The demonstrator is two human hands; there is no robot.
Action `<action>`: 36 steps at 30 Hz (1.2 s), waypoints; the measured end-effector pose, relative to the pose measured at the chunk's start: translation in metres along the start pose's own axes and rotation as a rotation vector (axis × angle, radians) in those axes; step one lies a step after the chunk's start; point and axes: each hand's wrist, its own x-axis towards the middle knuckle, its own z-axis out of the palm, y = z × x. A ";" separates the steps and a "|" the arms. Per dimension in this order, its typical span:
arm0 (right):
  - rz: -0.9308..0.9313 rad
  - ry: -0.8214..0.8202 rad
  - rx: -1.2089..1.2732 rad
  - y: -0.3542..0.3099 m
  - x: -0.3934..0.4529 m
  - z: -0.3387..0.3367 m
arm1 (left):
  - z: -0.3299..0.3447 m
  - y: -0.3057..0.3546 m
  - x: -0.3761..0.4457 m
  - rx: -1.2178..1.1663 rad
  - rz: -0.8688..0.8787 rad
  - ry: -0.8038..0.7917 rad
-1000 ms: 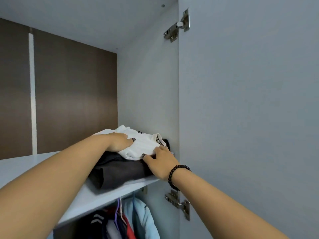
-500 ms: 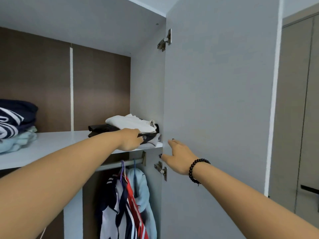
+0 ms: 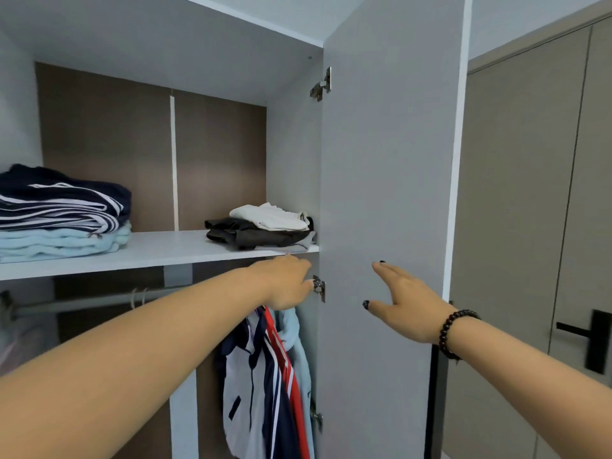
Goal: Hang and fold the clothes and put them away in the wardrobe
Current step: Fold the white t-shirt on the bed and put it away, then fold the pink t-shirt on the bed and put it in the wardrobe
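A folded white garment (image 3: 272, 217) lies on top of a folded dark garment (image 3: 255, 235) at the right end of the wardrobe shelf (image 3: 159, 250). Just below the shelf's front edge hovers my left hand (image 3: 286, 284), fingers loosely curled and holding nothing. My right hand (image 3: 402, 301), with a dark bead bracelet on the wrist, is spread open in front of the inner face of the open grey wardrobe door (image 3: 387, 193).
A stack of folded navy striped and light blue clothes (image 3: 59, 210) sits at the shelf's left. Jackets (image 3: 265, 376) hang from the rail (image 3: 99, 301) below. Metal hinges (image 3: 319, 288) are on the door edge. A beige door with a black handle (image 3: 592, 336) stands at right.
Both hands have let go of the folded pile and drawn back from the shelf. The view has pulled back, showing the left stack and the hanging jackets.
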 end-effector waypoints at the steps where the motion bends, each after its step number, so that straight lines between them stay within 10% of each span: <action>1: 0.008 -0.002 0.006 -0.002 -0.016 0.000 | 0.002 0.005 -0.014 -0.006 -0.002 -0.019; 16: 0.233 -0.010 -0.046 0.034 -0.219 -0.042 | 0.020 0.142 -0.135 -0.236 0.144 -0.132; 36: 0.713 -0.041 -0.104 0.294 -0.473 -0.151 | 0.158 0.495 -0.093 -0.661 0.453 -0.264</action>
